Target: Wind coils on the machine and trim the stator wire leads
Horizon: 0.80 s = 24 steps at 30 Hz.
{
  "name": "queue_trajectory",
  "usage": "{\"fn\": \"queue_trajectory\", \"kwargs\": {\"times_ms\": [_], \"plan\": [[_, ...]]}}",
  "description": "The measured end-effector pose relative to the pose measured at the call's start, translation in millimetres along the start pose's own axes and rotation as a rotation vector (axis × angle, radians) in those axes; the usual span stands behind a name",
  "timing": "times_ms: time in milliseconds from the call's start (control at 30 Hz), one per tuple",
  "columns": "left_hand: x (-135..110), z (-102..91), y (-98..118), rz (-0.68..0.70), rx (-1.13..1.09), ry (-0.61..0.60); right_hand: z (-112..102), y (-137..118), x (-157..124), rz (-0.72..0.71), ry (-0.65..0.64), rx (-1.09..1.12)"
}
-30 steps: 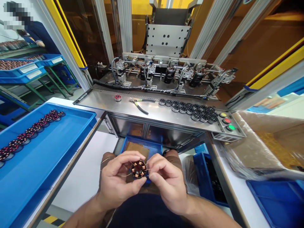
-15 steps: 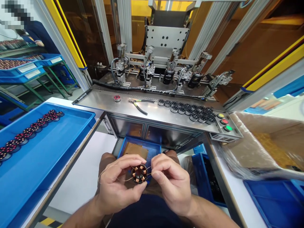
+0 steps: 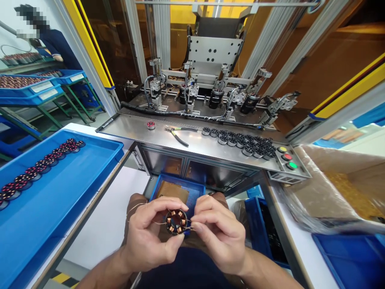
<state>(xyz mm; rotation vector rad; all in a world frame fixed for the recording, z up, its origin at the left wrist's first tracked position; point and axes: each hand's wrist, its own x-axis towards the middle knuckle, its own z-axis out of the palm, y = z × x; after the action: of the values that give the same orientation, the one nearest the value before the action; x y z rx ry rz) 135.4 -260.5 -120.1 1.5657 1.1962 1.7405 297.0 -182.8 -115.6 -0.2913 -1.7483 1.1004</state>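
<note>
Right hand (image 3: 221, 237) closed in on stator (image 3: 176, 221), left hand (image 3: 150, 237) gripping rim

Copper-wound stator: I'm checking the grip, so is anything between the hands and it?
Nothing visible. The left hand pinches the stator directly between thumb and fingers, and the right hand has its fingertips at the stator's right edge. Only the stator's own thin wire loops out past the left fingers.

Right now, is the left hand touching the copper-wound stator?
Touching. The head view shows the left hand gripping the stator, forefinger on its top rim, thumb under its lower edge, no gap. The right hand pinches its wire lead.
</note>
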Motion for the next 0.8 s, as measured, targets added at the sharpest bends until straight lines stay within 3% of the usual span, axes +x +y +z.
{"fn": "queue_trajectory", "kwargs": {"times_ms": [133,233,400,567,800], "plan": [[0,4.4,-1,0.092,0.066,0.085,10,-4,-6,-0.117,0.057,-0.002],[1,6.9,0,0.096,0.058,0.106,9,-4,-7,-0.216,0.018,-0.008],[4,4.9,7,-0.123,-0.163,0.056,-11,4,3,-0.181,-0.052,0.012],[4,7.0,9,-0.369,-0.426,-0.045,-24,3,28,-0.243,-0.253,-0.001],[4,9.6,8,-0.472,-0.546,-0.146,-23,-1,42,-0.349,-0.328,-0.019]]}}
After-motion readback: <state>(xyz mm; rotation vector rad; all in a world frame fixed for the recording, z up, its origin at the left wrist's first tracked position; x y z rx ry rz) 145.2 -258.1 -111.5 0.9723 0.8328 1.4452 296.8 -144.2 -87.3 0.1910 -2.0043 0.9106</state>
